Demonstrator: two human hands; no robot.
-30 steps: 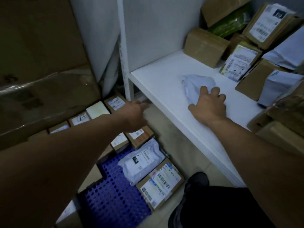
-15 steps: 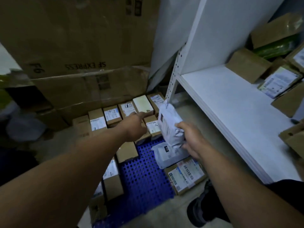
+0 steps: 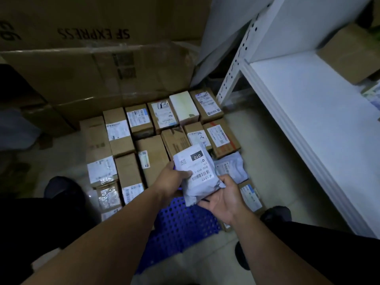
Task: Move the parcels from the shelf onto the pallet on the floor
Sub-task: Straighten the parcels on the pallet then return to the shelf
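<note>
A grey soft mailer bag (image 3: 196,171) with a label reading 010 is held above the blue perforated pallet (image 3: 181,225). My left hand (image 3: 171,178) grips its left edge, thumb on the label. My right hand (image 3: 223,197) cups its lower right corner from beneath. Several cardboard parcels (image 3: 156,130) with white labels lie in rows on the pallet, and a second grey mailer (image 3: 232,167) lies on them just right of the held bag. The white shelf (image 3: 320,112) stands on the right with a brown box (image 3: 349,56) at its back.
Large cardboard cartons (image 3: 98,64) marked SF EXPRESS rise behind the pallet. The shelf's white upright post (image 3: 236,64) stands at the pallet's far right corner. My dark shoes (image 3: 275,214) are planted on the pale floor on either side of the pallet.
My right hand took the grey mailer off the shelf and carried it left and down over the pallet. My left hand came in and took hold of it too.
</note>
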